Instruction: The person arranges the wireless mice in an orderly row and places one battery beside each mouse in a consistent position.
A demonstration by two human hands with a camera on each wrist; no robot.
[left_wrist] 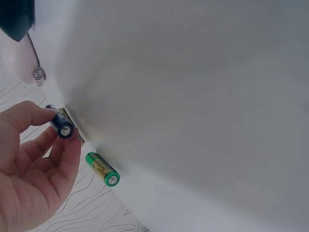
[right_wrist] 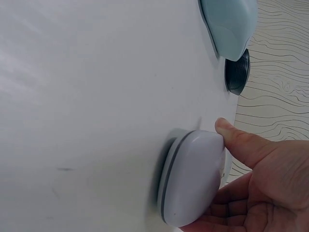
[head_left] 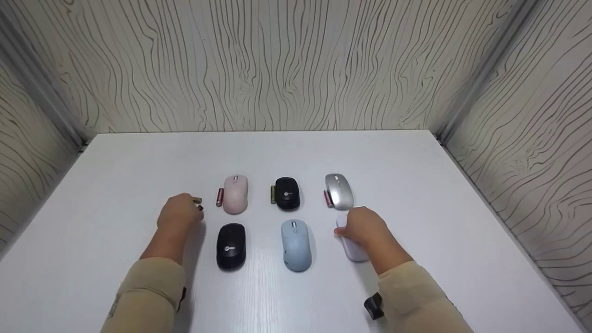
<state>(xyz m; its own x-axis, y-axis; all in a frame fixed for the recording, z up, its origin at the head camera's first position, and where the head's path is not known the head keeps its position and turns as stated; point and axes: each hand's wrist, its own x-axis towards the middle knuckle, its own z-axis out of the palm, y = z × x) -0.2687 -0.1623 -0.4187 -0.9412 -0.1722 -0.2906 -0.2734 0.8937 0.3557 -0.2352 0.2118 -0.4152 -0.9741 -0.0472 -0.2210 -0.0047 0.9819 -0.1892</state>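
Because the tabletop is flat, anything round that you let go of on it could roll. Your right hand grips the white mouse at the right end of the nearer row, thumb on one side and fingers on the other; the rounded shell could slide out if that hold loosens, and your knuckles are close enough to bump the silver mouse just beyond. Your left hand, left of the pink mouse, pinches a dark blue battery between thumb and fingers. So small a hold could let it twist or drop, and a stray fingertip might knock the gold battery partly hidden behind it or set the green-and-gold battery rolling. As for writing, the nearer black mouse and the farther black mouse each carry a pale logo, too small for you to read. Print on the green-and-gold wrap is blurred too.
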